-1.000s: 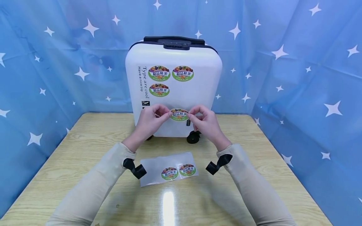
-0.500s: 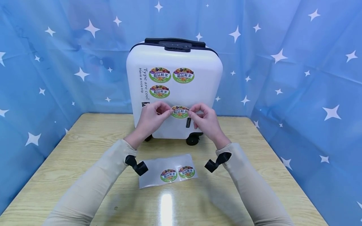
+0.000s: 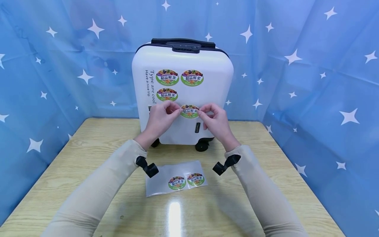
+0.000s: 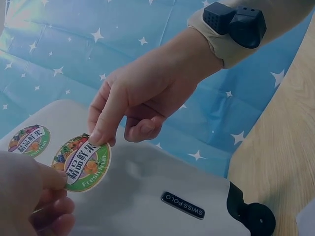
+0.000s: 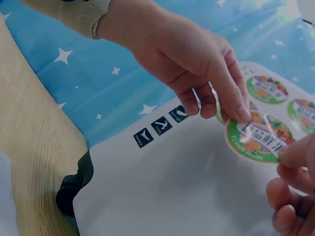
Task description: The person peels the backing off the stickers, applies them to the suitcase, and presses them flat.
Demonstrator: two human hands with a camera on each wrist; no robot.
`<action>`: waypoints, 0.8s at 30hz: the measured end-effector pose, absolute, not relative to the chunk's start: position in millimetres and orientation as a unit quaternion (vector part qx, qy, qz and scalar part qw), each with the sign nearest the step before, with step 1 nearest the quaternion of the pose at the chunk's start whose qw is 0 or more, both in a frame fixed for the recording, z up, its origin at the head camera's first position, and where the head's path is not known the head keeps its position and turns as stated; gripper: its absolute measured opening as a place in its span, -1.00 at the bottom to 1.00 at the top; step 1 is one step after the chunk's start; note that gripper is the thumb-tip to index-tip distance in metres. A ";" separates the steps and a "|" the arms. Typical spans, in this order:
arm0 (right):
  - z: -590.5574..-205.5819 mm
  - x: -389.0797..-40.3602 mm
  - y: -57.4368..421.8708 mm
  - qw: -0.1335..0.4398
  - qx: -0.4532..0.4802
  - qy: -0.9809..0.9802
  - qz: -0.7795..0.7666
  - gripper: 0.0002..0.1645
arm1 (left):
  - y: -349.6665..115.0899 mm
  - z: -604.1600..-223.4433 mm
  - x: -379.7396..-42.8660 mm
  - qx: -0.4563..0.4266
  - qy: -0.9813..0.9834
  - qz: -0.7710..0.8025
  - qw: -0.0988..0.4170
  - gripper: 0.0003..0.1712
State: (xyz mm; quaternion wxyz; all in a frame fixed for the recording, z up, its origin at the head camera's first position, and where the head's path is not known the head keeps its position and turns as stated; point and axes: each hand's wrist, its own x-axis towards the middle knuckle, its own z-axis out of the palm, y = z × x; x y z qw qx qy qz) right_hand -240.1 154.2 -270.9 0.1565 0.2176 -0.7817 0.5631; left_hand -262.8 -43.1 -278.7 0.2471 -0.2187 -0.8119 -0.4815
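A: Left hand [image 3: 161,118]?
B: Pinching the held sticker [image 3: 189,111] at its left edge, thumb in front.
A: Right hand [image 3: 216,122]?
B: Same grip, mirrored: thumb and fingertips pinch the right edge. So 1 sticker, 2 hands, stretched flat between them.
A: Where's that sticker?
B: In front of the white suitcase [image 3: 213,72], around the middle of its width, below mid-height. Oval, printed face toward the person. Can't tell if its back touches the shell.
A: Anything stuck on already?
B: 3 matching ovals. Upper left sticker [image 3: 167,77] and upper right sticker [image 3: 192,78] sit side by side; the lower left sticker [image 3: 167,94] is just under the first. The held sticker is below the upper right sticker, a bit lower than the lower left sticker.
A: Rest of the case?
B: Upright, black handle [image 3: 183,41] on top, 2 black wheels showing, sideways lettering [image 3: 149,84] down the left. SWISS POLO badge [image 4: 183,205] below the held sticker. Right wrist view adds 3 dark square icons [image 5: 161,126].
A: Table?
B: Wood-grain table [image 3: 251,138]; backing sheet [image 3: 160,181] lies in front of the case with 2 stickers [image 3: 177,183] on it. Blue star-print curtain [image 3: 112,79] behind.
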 end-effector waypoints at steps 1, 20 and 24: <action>-270.1 -240.5 153.7 0.160 0.216 -0.782 0.562 -0.83 | -42.7 -277.8 -263.8 -0.218 -0.812 -0.482 0.248 -0.87; -272.6 -273.0 155.0 0.209 0.170 -0.784 0.559 -0.79 | -30.5 -262.0 -275.2 -0.190 -0.805 -0.491 0.273 -0.88; -271.1 -275.4 153.2 0.215 0.167 -0.785 0.556 -0.79 | -29.8 -260.6 -277.0 -0.175 -0.810 -0.488 0.273 -0.87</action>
